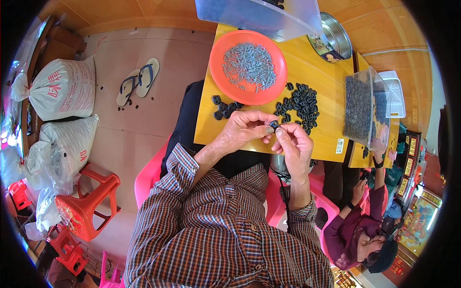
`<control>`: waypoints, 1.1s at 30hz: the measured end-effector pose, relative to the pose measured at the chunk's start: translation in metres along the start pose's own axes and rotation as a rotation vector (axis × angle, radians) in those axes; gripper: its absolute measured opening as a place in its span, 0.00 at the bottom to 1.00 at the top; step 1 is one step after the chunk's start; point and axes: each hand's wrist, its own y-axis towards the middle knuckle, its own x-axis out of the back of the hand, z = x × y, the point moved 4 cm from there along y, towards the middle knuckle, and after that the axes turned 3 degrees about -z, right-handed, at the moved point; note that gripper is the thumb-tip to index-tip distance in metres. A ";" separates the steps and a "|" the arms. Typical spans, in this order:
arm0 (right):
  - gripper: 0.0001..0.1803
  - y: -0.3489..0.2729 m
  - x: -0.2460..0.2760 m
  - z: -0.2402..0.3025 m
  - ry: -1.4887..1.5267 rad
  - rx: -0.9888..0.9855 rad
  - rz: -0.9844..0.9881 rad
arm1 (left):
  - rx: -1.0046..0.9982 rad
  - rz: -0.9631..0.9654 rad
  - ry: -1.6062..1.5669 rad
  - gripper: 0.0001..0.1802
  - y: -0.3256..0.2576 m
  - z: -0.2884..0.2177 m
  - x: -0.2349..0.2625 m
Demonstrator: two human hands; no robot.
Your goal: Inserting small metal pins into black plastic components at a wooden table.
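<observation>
My left hand (242,129) and my right hand (294,144) meet at the near edge of a yellow wooden table (326,139). Both pinch one small black ring part (274,125) between their fingertips. An orange plate (222,79) heaped with small grey metal pieces (249,65) sits beyond my hands. To its right lies a pile of black ring parts (300,103). A smaller group of black parts (224,108) lies left of my hands.
A clear plastic bin (365,108) of dark parts stands at the table's right; another clear bin (259,17) and a metal bowl (336,33) sit at the far end. A second person (365,230) sits lower right. Sacks (65,86), orange stools (89,201) and sandals (137,81) occupy the floor on the left.
</observation>
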 end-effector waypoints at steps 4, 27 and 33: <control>0.06 0.000 0.001 0.001 -0.002 -0.010 -0.006 | -0.031 0.024 -0.047 0.15 -0.001 -0.003 -0.003; 0.05 -0.005 -0.009 0.001 0.057 0.008 -0.065 | -0.026 0.016 -0.072 0.14 -0.002 -0.002 -0.003; 0.05 -0.004 -0.009 -0.001 0.055 0.017 -0.058 | -0.007 -0.024 -0.034 0.14 -0.003 -0.003 -0.003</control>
